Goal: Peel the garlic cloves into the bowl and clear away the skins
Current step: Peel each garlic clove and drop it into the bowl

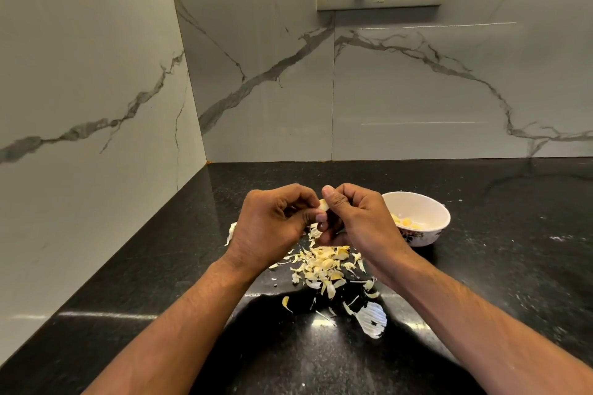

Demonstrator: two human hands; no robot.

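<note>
Left hand (272, 224): raised above the black worktop (144, 282), fingers curled, pinching a garlic clove (324, 204) at its left end. Right hand (356, 218): meets it from the other side, thumb and fingertips pinching the same clove. Below both hands, mid-worktop: a loose pile of papery skins (324, 266), scattered toward the near edge. Right of the hands, toward the back wall: white bowl (426, 234), upright, a few peeled cloves (406, 222) inside.
</note>
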